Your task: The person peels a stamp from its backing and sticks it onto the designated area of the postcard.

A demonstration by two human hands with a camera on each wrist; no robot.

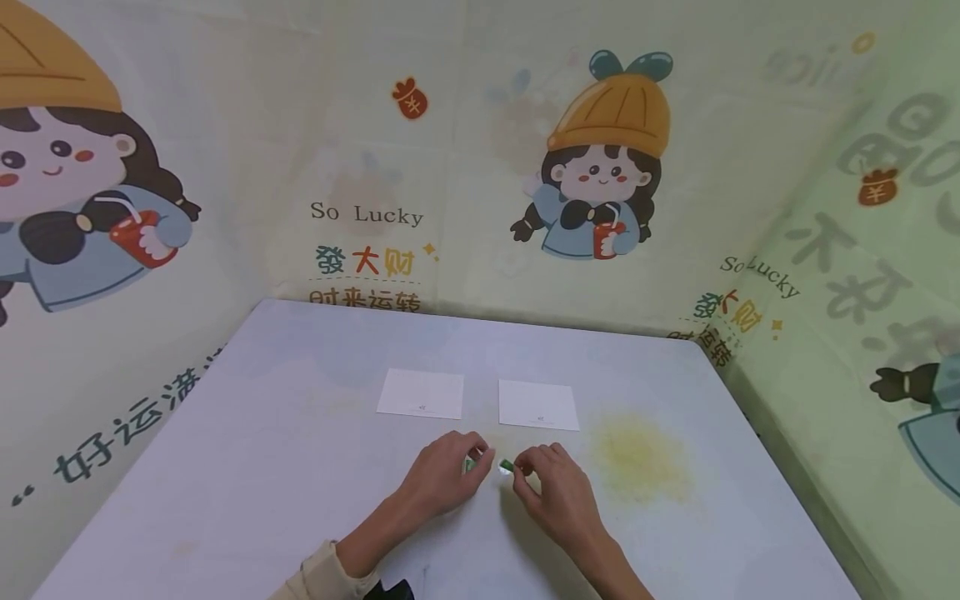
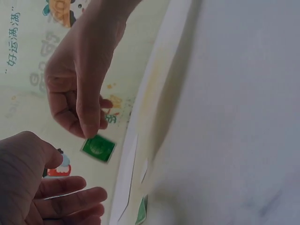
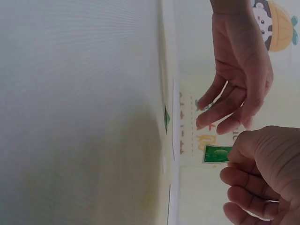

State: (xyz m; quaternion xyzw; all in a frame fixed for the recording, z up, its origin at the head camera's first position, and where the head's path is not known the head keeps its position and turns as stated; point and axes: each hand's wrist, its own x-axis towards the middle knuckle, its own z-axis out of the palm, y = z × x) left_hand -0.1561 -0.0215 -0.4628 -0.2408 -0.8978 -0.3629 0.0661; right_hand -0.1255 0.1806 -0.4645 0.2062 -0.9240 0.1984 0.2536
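Note:
A small green stamp with a pale border is pinched by its edge between the thumb and fingertips of my right hand, just above the table. Across from it hovers my left hand, its fingers loosely bent and nothing in them. In the right wrist view the stamp stands between both hands, apart from the left fingertips. On the table below the left hand lies a second green piece, partly hidden by that hand in the head view. A small white piece lies close by.
Two white cards with small print at their lower edges lie side by side beyond the hands. A yellow stain marks the white table to the right. Printed cloth walls stand behind and beside the table.

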